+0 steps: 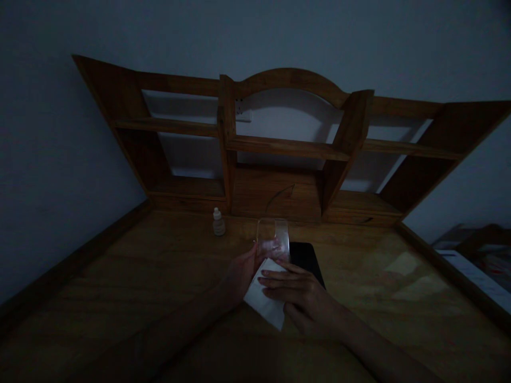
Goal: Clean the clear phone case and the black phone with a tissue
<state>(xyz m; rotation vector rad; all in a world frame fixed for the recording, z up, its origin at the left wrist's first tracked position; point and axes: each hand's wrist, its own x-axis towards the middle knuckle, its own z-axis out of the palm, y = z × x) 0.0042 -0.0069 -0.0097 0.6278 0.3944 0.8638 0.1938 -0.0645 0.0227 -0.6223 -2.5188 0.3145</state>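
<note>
In dim light, a person's two bare hands met at the near end of a clear plastic case (281, 232), held above a wooden bench (167, 266). The case lay just beyond the right fingers and slightly to their left, its long axis running away from the person. The left hand (239, 274) was the nearer of the two, its fingers gripping the case at the left edge; pinkish shapes, probably fingertips, showed through the plastic. The right hand (299, 293) came in from the right of the case, its fingers laid close together and closed on a folded white tissue (264, 300) that overlapped the case's near end. Whether the right thumb pinched the tissue from below could not be told.

The case was thin-walled and glossy, with rounded far corners and a pale gleam down its right side. The tissue, matte and soft, hung in a creased, roughly four-sided fold. Just right of the case, partly behind the right hand, rested a flat, black, round-cornered object (306, 257). Left of the case stood a small, pale bottle (219, 226) with a narrow tip. Beyond the case rose a shelf unit (287, 149) of grained, brown wood, topped by a curved arch.
</note>
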